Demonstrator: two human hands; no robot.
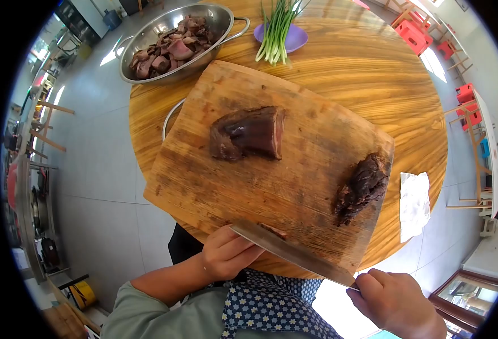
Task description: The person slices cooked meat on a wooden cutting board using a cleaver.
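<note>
The right hand [393, 296] is closed around the handle of a long steel knife [294, 254]; the left hand [229, 254] curls at the blade's far end, its exact grip unclear. Many cut brown meat pieces [172, 50] fill a shiny steel basin [218, 22]. On the rectangular wooden board [311, 130], a large glossy brown meat block [249, 134] with one cut face and a dark wrinkled chunk [362, 189] look undivided.

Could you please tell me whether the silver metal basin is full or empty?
Partly filled: dark brown meat chunks lie in the silver metal basin, with bare inner wall showing around them.
</note>
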